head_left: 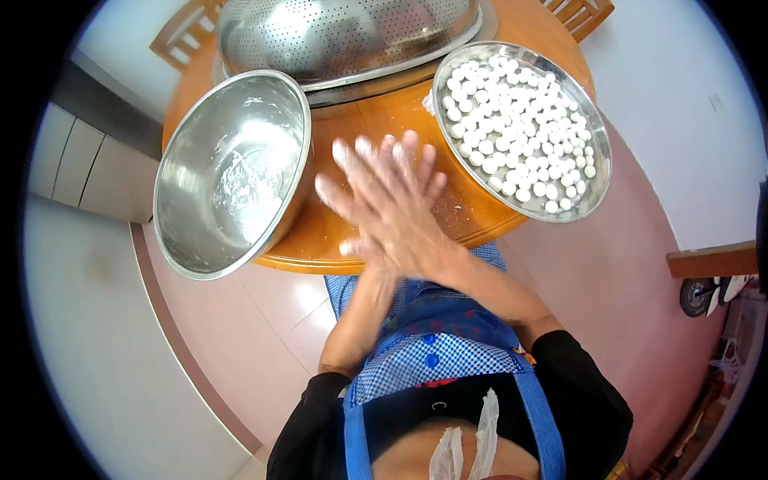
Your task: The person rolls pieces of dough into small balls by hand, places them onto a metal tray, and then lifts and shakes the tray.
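My right hand (400, 216) lies across my left hand (433, 181), palm to palm, over the front part of the table. The fingers of both are stretched out and partly spread, with white powder on the tips. Some motion blur softens them. Whether anything is between the palms is hidden. To the left of my hands, a deep steel bowl (188, 196) is tilted toward me, with white residue inside. On the right, a round steel tray (590, 204) holds several small white balls (520, 132), spread over its bottom.
At the back of the round wooden table (360, 120) rests a large perforated steel colander (344, 36). Wooden chairs (580, 14) stand behind it. White specks dot the tabletop near the tray. A blue checked apron (432, 364) covers my front, close to the table edge.
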`<state>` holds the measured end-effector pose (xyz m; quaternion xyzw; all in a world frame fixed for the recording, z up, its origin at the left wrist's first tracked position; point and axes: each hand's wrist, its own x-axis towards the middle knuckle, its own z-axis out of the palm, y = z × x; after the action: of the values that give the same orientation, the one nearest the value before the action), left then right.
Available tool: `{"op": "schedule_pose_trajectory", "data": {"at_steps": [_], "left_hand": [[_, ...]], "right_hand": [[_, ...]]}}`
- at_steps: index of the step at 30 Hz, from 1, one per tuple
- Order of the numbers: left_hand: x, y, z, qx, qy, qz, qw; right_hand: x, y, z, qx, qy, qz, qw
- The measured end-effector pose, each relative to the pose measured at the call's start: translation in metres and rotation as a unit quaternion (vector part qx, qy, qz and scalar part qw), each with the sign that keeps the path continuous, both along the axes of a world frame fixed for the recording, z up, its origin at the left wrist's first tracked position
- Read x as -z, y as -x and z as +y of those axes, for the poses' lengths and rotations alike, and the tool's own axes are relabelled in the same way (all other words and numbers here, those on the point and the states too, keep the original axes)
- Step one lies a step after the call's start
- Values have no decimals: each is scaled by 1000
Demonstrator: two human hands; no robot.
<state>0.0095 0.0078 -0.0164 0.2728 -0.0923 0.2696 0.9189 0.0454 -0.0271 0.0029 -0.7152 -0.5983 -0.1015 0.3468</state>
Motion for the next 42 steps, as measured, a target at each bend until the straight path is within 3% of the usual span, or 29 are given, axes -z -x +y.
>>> {"op": "schedule_pose_trajectory", "data": {"at_steps": [1, 2, 3, 5, 6, 8, 11, 12, 14, 15, 17, 24, 28, 29, 32, 35, 37, 40, 42], "left_hand": [[-6, 1, -5, 49, 38, -79, 995], [-15, 7, -6, 47, 104, 23, 993], [-12, 8, -1, 43, 105, 23, 993], [-4, 10, 14, 59, 261, 54, 962], [-6, 9, 16, 20, 212, 59, 975], [-5, 10, 21, 18, 219, 50, 974], [-2, 12, 26, 23, 223, 33, 974], [-2, 13, 26, 16, 207, 51, 977], [-3, 13, 27, 8, 192, 67, 979], [-3, 14, 27, 8, 178, 78, 981], [-4, 16, 25, 8, 162, 89, 983], [-10, 21, 14, -12, 89, 142, 986], [-8, 20, 7, 25, 33, 125, 991], [-10, 20, 2, 36, 33, 117, 992], [-20, 19, -11, 19, -66, 163, 984], [-16, 19, -15, 57, -160, 228, 959], [-16, 14, -24, 5, -203, 238, 950], [-25, 9, -34, -57, -396, 239, 885], [-27, -5, -42, -49, -405, 211, 888]], "right_hand": [[-9, -9, 8, 31, 6, -63, 998], [-17, -23, 13, 58, -9, -49, 997], [-18, -35, 13, 54, -9, -49, 997], [-18, -56, 7, -41, -130, 61, 989], [-20, -57, 0, -64, -174, 213, 959], [-23, -51, -13, -83, -240, 465, 848], [2, -48, -31, -86, -233, 554, 795], [4, -44, -35, -87, -230, 554, 796], [5, -35, -42, -16, -129, 429, 894], [3, -32, -43, -16, -128, 429, 894], [-4, -25, -41, -15, -87, 235, 968], [11, -27, -37, -7, -74, 236, 969], [9, -30, -48, 4, -110, 271, 956], [12, -35, -51, -2, -144, 224, 964], [-6, -35, -74, 15, -101, 318, 943], [-5, -37, -91, 47, -134, 221, 965], [-14, -35, -105, 63, -122, 248, 959], [-23, -36, -127, 92, -125, 231, 960], [-39, -37, -143, 113, -112, 229, 960]]}}
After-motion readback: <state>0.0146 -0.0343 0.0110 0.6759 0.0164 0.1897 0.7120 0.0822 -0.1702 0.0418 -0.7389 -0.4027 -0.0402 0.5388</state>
